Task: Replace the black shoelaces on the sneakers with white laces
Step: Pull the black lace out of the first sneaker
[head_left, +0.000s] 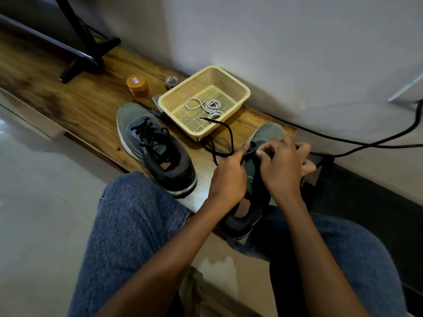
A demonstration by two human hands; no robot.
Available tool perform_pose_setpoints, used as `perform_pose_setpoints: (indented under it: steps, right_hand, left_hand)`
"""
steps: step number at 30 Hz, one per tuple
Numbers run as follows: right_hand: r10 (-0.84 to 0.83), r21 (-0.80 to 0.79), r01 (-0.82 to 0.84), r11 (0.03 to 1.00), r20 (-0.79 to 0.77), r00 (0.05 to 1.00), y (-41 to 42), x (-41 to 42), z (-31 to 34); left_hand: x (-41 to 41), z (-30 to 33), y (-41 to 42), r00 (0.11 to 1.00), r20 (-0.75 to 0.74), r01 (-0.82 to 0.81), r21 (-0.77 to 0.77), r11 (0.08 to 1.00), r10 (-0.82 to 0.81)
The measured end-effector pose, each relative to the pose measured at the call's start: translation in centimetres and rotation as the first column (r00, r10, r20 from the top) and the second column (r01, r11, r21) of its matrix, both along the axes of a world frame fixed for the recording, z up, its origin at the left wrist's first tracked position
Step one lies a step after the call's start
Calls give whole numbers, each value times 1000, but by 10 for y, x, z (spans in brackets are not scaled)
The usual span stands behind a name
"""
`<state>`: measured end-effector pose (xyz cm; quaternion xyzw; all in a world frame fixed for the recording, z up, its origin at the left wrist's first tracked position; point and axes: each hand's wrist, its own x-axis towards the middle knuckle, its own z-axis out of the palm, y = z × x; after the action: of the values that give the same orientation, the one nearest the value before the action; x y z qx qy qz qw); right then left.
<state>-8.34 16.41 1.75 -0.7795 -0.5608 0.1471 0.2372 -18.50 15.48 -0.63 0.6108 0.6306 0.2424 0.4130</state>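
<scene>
Well, early days: left hand (229, 177) pinches the black lace (230, 136) mostly freed from the right sneaker (256, 179), right hand (283, 168) curls onto its upper, left sneaker (155, 149) fully laced, white laces (207, 107) coiled in the far basket (238, 86).

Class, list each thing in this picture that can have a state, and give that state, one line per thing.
Left sneaker: still laced in black, standing on the shelf.
Right sneaker: partly unlaced, held under both hands.
Black shoelace: loose, one end lying in the basket.
White laces: coiled, unused, in the basket.
Basket: upright, open-topped.
Orange jar: lid on.
Left hand: pinches the black shoelace.
Right hand: fingers curled at the eyelets.
</scene>
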Motion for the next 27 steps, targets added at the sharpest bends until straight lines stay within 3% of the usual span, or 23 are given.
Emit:
perform_pose_setpoints:
  steps: [4,6,10,17,22,27]
  right_hand:
    - [-221,193,225,955,-44,974,-3,10,18]
    - [-241,216,247,945,-54,969,-5,16,22]
    - [-167,64,166,984,15,986,-5,19,23]
    - [121,-160,-100,982,130,984,-2,7,5]
    - [110,-136,-90,987,143,984,0,1,-1]
    - [17,8,-18,1000,76,997,-4,-1,-4]
  left_hand:
    - [-2,-1,3,999,0,-36,6,999,36]
    - [-3,0,2,999,8,-32,11,999,32]
    - [-3,-1,3,999,-3,-36,10,999,36]
    - [-2,-3,3,999,-29,-41,-1,999,41]
    - [-1,-3,3,999,-33,-34,3,999,34]
    - [1,2,1,1000,-4,-27,29,999,28]
